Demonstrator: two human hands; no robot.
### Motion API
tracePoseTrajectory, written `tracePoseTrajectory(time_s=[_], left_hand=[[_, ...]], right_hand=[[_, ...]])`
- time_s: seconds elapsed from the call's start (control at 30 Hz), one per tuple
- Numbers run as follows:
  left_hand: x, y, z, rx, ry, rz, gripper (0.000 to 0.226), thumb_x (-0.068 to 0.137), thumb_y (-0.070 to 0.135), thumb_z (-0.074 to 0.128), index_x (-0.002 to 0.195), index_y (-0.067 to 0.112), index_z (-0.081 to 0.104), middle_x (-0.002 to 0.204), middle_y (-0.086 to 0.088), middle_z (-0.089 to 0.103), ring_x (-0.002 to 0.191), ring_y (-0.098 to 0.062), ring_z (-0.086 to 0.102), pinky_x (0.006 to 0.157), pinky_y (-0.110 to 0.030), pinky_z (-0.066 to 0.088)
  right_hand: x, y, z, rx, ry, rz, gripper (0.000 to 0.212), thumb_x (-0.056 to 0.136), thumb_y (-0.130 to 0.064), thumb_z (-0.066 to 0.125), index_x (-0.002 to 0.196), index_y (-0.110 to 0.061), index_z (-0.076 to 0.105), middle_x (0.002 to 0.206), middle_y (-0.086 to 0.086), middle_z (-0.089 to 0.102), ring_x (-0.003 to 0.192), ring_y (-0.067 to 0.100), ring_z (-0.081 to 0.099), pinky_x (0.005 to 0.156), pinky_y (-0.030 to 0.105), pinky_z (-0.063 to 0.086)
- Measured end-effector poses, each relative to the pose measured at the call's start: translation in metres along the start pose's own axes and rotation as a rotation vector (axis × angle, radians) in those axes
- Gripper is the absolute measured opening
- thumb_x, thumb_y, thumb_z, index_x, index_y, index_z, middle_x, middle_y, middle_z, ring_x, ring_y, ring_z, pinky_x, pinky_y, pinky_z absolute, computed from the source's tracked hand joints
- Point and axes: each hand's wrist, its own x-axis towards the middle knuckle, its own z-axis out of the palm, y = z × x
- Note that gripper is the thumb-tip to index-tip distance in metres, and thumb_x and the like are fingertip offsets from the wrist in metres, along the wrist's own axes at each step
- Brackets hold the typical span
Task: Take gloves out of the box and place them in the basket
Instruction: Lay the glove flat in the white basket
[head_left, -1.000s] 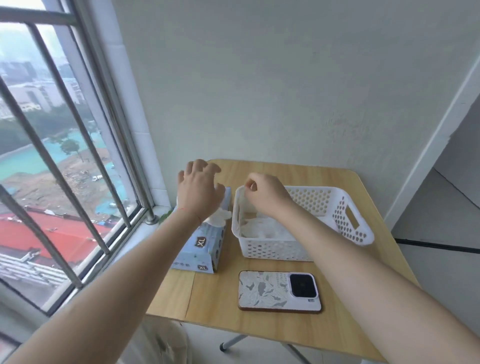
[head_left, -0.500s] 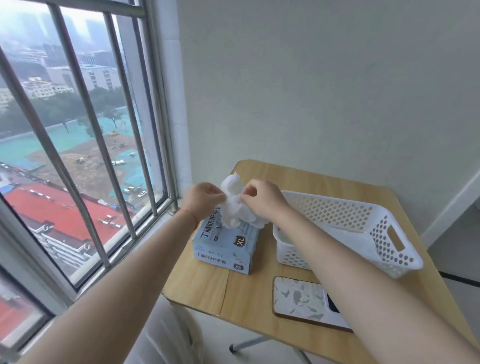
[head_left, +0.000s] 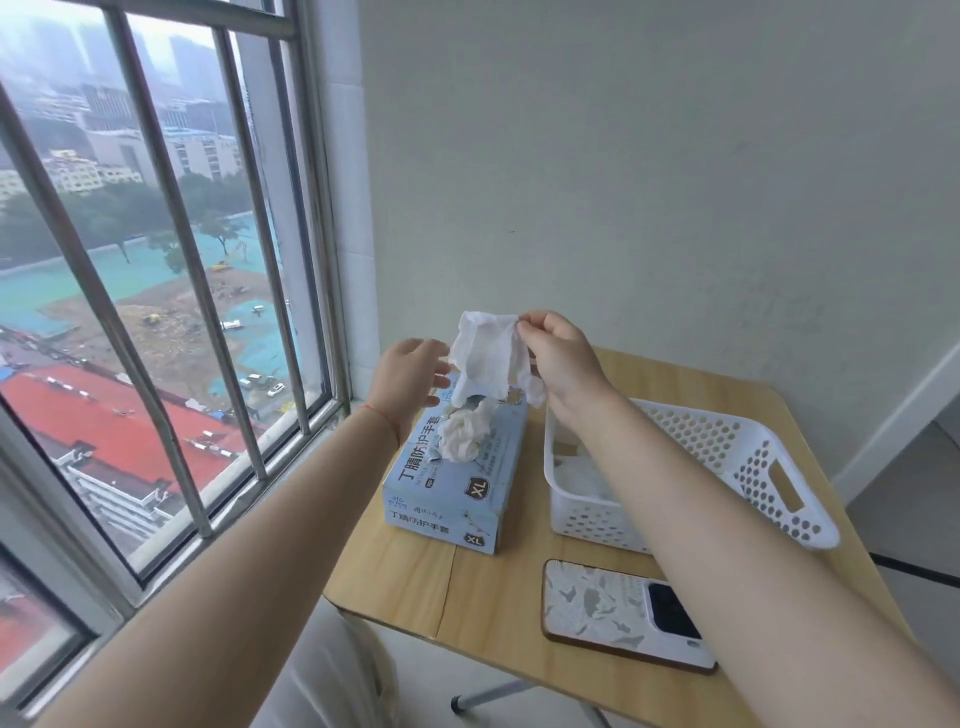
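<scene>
On the counter (head_left: 405, 587) the glove box (head_left: 457, 483) sits left, nearest the window (head_left: 156, 312), with the basket (head_left: 727, 467) just beside it on the right. A phone (head_left: 618, 613) lies in front of the basket. Gloves (head_left: 576, 475) lie in the basket; one bunches (head_left: 460, 439) from the box's top.

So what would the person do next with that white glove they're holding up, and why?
Probably carry it right and drop it in the basket. The right hand pinches the white glove, which hangs above the box, seemingly clear of its opening, while the left hand is open beside it. The basket stands just right of the box.
</scene>
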Motion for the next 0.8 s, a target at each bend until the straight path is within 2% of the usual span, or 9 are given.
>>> tracePoseTrajectory(time_s=[0.1, 0.17, 0.3, 0.37, 0.5, 0.6, 0.67, 0.73, 0.8], left_hand=[[0.004, 0.004, -0.001, -0.032, -0.102, -0.124, 0.048, 0.096, 0.053, 0.046, 0.089, 0.012, 0.069, 0.086, -0.004, 0.071, 0.077, -0.017, 0.065, 0.078, -0.034, 0.05], [0.007, 0.002, 0.002, -0.037, -0.142, -0.158, 0.055, 0.091, 0.064, 0.049, 0.094, 0.012, 0.067, 0.088, -0.004, 0.071, 0.081, -0.018, 0.066, 0.082, -0.036, 0.05], [0.005, -0.004, 0.006, -0.054, -0.127, -0.072, 0.022, 0.091, 0.031, 0.066, 0.094, 0.009, 0.067, 0.086, -0.006, 0.066, 0.084, -0.023, 0.062, 0.076, -0.03, 0.051], [0.001, -0.003, 0.006, -0.11, -0.148, -0.029, 0.012, 0.09, 0.013, 0.064, 0.097, 0.005, 0.069, 0.09, -0.01, 0.064, 0.086, -0.024, 0.058, 0.073, -0.029, 0.049], [-0.013, 0.015, 0.006, -0.284, -0.464, 0.056, 0.011, 0.089, 0.008, 0.053, 0.094, 0.006, 0.063, 0.087, -0.012, 0.065, 0.076, -0.025, 0.062, 0.066, -0.03, 0.05], [-0.022, 0.029, 0.009, -0.207, -0.635, 0.091, 0.006, 0.081, 0.012, 0.054, 0.08, 0.013, 0.06, 0.074, -0.004, 0.06, 0.063, -0.017, 0.059, 0.055, -0.024, 0.046], [-0.022, 0.029, 0.009, -0.071, -0.626, 0.087, 0.004, 0.077, 0.017, 0.058, 0.078, 0.016, 0.062, 0.074, -0.002, 0.057, 0.064, -0.016, 0.054, 0.054, -0.024, 0.041], [-0.019, 0.023, 0.008, 0.069, -0.563, 0.073, 0.009, 0.073, 0.022, 0.062, 0.08, 0.016, 0.063, 0.076, -0.004, 0.055, 0.068, -0.017, 0.051, 0.057, -0.025, 0.039], [-0.018, 0.016, 0.008, 0.156, -0.507, 0.053, 0.015, 0.073, 0.023, 0.066, 0.085, 0.014, 0.066, 0.081, -0.008, 0.055, 0.074, -0.02, 0.051, 0.06, -0.027, 0.038]], right_hand=[[-0.005, -0.004, -0.004, -0.017, -0.058, -0.011, 0.013, 0.088, -0.017, 0.058, 0.078, -0.02, 0.065, 0.081, 0.003, 0.061, 0.08, 0.018, 0.056, 0.076, 0.032, 0.046], [-0.013, -0.007, -0.008, -0.097, -0.147, -0.005, 0.013, 0.09, -0.013, 0.057, 0.08, -0.014, 0.066, 0.081, 0.002, 0.06, 0.077, 0.015, 0.055, 0.072, 0.026, 0.044], [-0.028, -0.01, -0.017, -0.425, -0.421, 0.038, 0.017, 0.086, -0.021, 0.058, 0.084, -0.01, 0.071, 0.077, -0.001, 0.067, 0.072, 0.006, 0.06, 0.069, 0.021, 0.041], [-0.029, -0.011, -0.022, -0.489, -0.361, 0.05, 0.023, 0.086, -0.027, 0.055, 0.076, -0.012, 0.07, 0.08, 0.001, 0.073, 0.069, 0.008, 0.062, 0.064, 0.021, 0.04], [-0.017, -0.011, -0.03, -0.241, -0.029, 0.043, 0.03, 0.093, -0.033, 0.047, 0.084, -0.011, 0.065, 0.078, 0.003, 0.063, 0.066, 0.017, 0.057, 0.062, 0.028, 0.043], [-0.013, -0.012, -0.034, -0.074, -0.181, 0.244, 0.055, 0.095, -0.055, 0.039, 0.1, -0.008, 0.068, 0.091, 0.007, 0.068, 0.079, 0.021, 0.064, 0.066, 0.03, 0.049], [-0.016, -0.012, -0.037, -0.052, -0.348, 0.339, 0.065, 0.091, -0.064, 0.039, 0.099, -0.007, 0.069, 0.086, 0.008, 0.068, 0.069, 0.021, 0.063, 0.05, 0.027, 0.043], [-0.02, -0.012, -0.04, -0.006, -0.419, 0.363, 0.052, 0.092, -0.056, 0.046, 0.09, -0.009, 0.066, 0.076, 0.006, 0.062, 0.059, 0.018, 0.055, 0.043, 0.025, 0.037], [-0.021, -0.011, -0.046, 0.067, -0.41, 0.355, 0.03, 0.094, -0.037, 0.055, 0.083, -0.01, 0.064, 0.077, 0.007, 0.062, 0.066, 0.02, 0.058, 0.055, 0.027, 0.045]])
